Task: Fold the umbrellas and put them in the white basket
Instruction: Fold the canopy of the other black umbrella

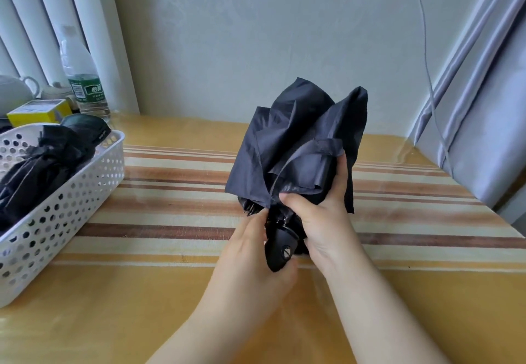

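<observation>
My right hand (321,215) has its fingers curled round the gathered cloth of the black umbrella (296,147), thumb pressed in at the neck where the fabric bunches above the handle. My left hand (253,252) wraps the handle (280,251) from the nine o'clock side, fingers closed on it and mostly hidden behind. I hold the umbrella upright over the middle of the striped table (170,192), off the surface, canopy pointing to twelve o'clock.

The cloth feels thin and slack to judge by its loose flaps, light, likely slippery, and it will spring open unless I pinch it tight. The handle is the one stiff, sure place to hold; the rib tips (250,208) poking out at nine o'clock of the neck look thin and easy to snag or bend, so I would keep off them.

The white basket (94,175) sits well apart at nine o'clock, already holding dark folded umbrellas (42,170). Behind it stands a water bottle (82,79).
</observation>
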The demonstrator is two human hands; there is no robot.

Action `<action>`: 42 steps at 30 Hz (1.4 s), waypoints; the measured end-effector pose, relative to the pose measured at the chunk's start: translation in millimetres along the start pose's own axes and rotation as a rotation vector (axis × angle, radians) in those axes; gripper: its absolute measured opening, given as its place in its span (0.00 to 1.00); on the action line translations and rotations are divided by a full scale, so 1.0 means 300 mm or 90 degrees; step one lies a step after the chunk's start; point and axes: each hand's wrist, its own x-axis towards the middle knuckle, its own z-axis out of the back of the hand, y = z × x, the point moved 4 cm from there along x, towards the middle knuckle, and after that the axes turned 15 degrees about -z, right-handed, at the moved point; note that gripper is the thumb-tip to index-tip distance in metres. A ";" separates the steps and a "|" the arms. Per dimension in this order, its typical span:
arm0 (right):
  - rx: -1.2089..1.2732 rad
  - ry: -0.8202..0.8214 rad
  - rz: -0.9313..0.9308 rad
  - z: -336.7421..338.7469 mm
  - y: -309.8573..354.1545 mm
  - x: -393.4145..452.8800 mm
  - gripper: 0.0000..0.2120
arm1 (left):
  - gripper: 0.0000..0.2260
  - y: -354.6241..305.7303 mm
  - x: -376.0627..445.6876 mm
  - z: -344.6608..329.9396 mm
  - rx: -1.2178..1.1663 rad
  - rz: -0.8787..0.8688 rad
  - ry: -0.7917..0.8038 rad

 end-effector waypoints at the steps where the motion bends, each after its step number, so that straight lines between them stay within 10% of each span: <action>1: 0.006 0.005 -0.006 -0.005 0.000 -0.002 0.51 | 0.27 0.003 0.003 0.003 -0.014 -0.005 -0.004; 12: 0.132 -0.036 -0.157 0.023 -0.039 0.039 0.38 | 0.24 0.010 -0.003 -0.013 0.082 -0.152 -0.019; 21: 0.025 -0.008 -0.084 0.007 -0.016 0.013 0.31 | 0.46 0.053 -0.024 -0.046 -0.312 0.151 0.064; 27: -0.015 0.019 -0.086 -0.007 -0.042 0.022 0.15 | 0.28 -0.011 -0.009 -0.025 -0.174 -0.020 0.063; 30: -0.067 0.003 -0.085 -0.004 -0.037 0.011 0.10 | 0.15 -0.035 -0.002 0.021 0.136 -0.103 0.048; 35: -0.181 0.024 -0.032 -0.038 -0.050 -0.018 0.11 | 0.21 -0.067 0.017 0.075 0.197 -0.304 0.026; 42: -0.087 0.137 -0.025 -0.087 -0.029 -0.070 0.22 | 0.20 0.148 0.052 0.065 -0.068 0.020 -0.005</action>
